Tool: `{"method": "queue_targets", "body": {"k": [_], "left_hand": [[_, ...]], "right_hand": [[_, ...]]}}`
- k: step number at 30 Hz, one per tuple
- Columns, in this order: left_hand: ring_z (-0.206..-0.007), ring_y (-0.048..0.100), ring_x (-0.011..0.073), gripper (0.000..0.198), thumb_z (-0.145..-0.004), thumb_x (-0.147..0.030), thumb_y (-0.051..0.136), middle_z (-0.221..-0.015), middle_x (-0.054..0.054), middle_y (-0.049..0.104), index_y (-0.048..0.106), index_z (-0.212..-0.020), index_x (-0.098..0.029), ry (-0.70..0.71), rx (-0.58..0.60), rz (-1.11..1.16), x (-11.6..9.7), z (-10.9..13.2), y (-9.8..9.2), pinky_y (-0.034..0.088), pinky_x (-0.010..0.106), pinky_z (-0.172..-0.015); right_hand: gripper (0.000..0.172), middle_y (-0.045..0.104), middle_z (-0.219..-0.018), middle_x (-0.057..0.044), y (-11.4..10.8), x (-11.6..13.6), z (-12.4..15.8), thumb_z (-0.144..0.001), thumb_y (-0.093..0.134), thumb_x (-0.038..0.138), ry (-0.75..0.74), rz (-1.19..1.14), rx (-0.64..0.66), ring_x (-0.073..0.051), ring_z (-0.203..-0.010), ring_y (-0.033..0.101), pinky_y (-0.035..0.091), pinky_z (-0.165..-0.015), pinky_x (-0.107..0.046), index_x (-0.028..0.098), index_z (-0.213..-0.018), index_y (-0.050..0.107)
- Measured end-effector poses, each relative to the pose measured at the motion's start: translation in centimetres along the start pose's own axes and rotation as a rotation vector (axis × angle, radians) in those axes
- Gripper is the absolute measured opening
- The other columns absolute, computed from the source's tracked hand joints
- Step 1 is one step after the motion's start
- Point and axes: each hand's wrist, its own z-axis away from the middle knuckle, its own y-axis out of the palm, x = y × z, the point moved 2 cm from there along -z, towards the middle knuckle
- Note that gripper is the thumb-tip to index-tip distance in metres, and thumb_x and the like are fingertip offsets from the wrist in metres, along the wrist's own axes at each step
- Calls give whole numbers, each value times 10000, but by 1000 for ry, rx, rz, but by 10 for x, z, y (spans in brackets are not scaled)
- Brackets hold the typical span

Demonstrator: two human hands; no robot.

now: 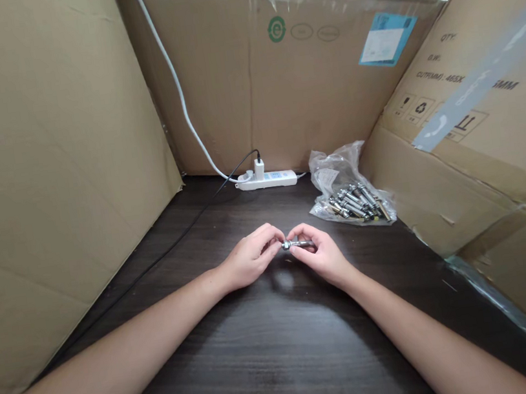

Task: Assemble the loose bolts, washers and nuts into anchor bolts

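Between my two hands, above the middle of the dark wood-grain table (246, 356), a metal expansion bolt (287, 244) with a nut lies roughly level. My left hand (254, 257) pinches its left end with thumb and fingers. The fingers of my right hand (320, 254) close around its shank, and the right end rests inside that hand. Part of the bolt is hidden by my fingertips. Behind my right hand, a clear plastic bag (337, 167) holds several similar bolts (359, 200).
A white power strip (270, 180) with a plug and a black cable (184, 231) lies at the back. A thick white cord (172, 73) hangs down to it. Cardboard walls stand at left (51, 155), back (211, 74) and right (497, 157).
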Motion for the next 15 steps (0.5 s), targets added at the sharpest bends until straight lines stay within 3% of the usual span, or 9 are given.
{"method": "queue_targets", "body": {"k": [10,15], "left_hand": [[-752,483,123,196,-939,-231,381,-870,15,515,572,-951,-192,53,2,6,-1,1,0,401,247,-707],[-745,497,129,144,-928,-269,416,-849,3,534,527,-974,-190,-50,-10,11,2,1,1,409,252,-694]], "right_hand": [[166,509,-610,51,1,-3,-1,-739,615,312,2,15,18,-89,-511,461,386,-510,-216,188,-834,557],[160,514,-626,49,1,-3,0,-745,619,301,-3,10,12,-85,-511,450,376,-505,-212,188,-836,554]]}}
